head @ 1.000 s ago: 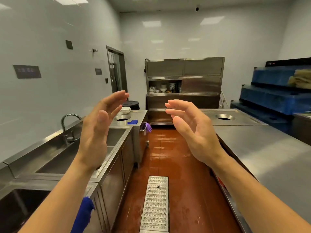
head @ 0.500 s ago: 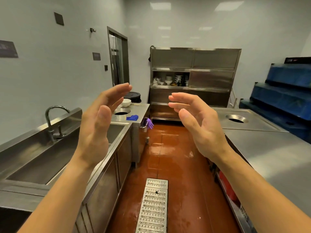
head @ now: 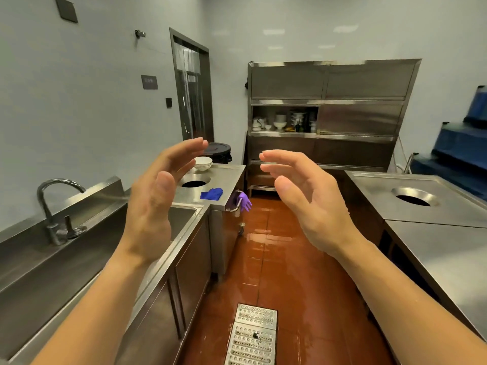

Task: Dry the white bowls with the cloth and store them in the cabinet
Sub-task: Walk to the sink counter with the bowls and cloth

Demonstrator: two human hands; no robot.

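A small stack of white bowls sits on the steel counter at the left, beyond a round hole. A blue cloth lies on the same counter, nearer the aisle. The steel cabinet stands against the far wall, one compartment open with white dishes inside. My left hand and my right hand are raised in front of me, palms facing each other, fingers apart, holding nothing. Both hands are well short of the bowls and the cloth.
A sink with a curved tap runs along the left. A steel table with a round hole stands on the right. The wet red floor aisle leads to the cabinet, with a metal drain grate. A purple glove hangs off the counter corner.
The view has moved forward along the aisle; the counter, bowls and cabinet look closer. Both hands keep the same raised, open pose.
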